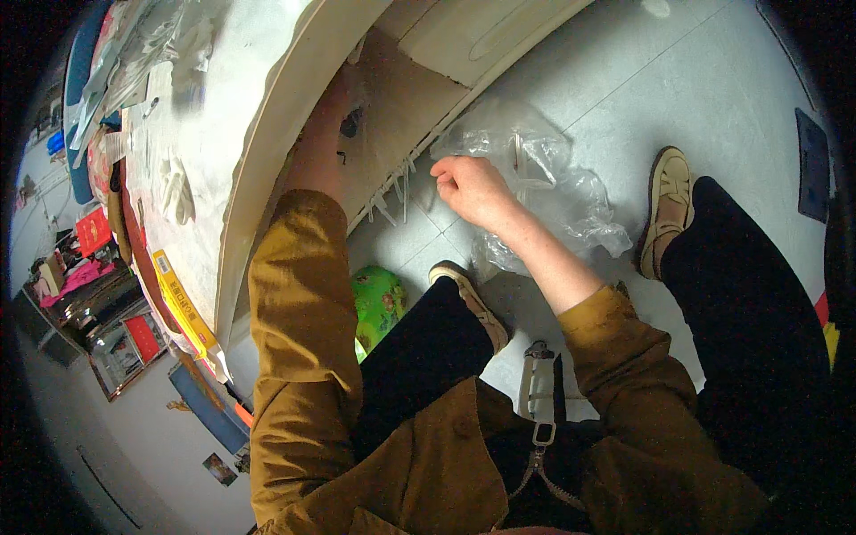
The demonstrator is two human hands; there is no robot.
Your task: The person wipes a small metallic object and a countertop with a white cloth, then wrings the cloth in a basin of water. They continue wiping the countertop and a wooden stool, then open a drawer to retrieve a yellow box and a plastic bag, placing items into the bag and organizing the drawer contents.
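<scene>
Left hand [323, 147] up under the table [267, 134], grip hidden, cannot tell. Right hand [471, 187] closed, pinching a thin white tie [437, 183] beside the clear plastic bag [553, 192].

Grey tiled floor [678, 80]: crumpled clear plastic bag [553, 187], green packet [379, 299], maybe toy.

— What lies on the white tabletop [223, 107] at the far left?

— A crumpled white cloth [176, 189], with clear plastic wrapping [152, 40] farther off. A yellow box [183, 312] sits at its near edge.

— And on the floor?

— Pale grey tiles [678, 80]. A green patterned bag [378, 303] lies near the middle, and a dark mat [812, 165] is at the far right.

— Further left?

— A cluttered shelf with red boxes [94, 230]; details too small to tell.
</scene>
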